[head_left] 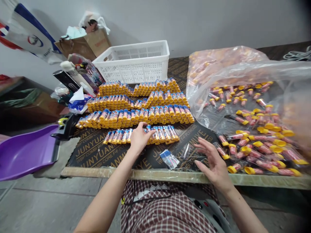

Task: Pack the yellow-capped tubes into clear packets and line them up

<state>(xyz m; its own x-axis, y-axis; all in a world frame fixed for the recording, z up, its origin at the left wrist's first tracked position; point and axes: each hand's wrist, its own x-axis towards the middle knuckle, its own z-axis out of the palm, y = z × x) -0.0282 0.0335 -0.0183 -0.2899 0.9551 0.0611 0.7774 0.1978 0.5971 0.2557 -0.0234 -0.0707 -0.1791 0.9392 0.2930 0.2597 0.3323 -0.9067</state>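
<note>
My left hand (pixel 140 137) reaches into the front row of small labelled tubes (pixel 165 134), which have blue tops and yellow caps. Its thumb and fingers close around a tube in that row, partly hidden by the hand. My right hand (pixel 215 165) hovers over the table's front edge, fingers spread, holding nothing. Just left of it lies a small clear plastic piece (pixel 186 150). Beside that is a little stack of blue and white printed labels (pixel 169 159). Farther right, loose pink-filled tubes with yellow caps (pixel 264 145) lie in a heap.
Stacked rows of labelled tubes (pixel 136 116) stand behind the front row. A white plastic basket (pixel 136 66) is at the back. The clear bag (pixel 228 58) spreads over the right side. A tape dispenser (pixel 65 126) and purple dustpan (pixel 29 152) sit at left.
</note>
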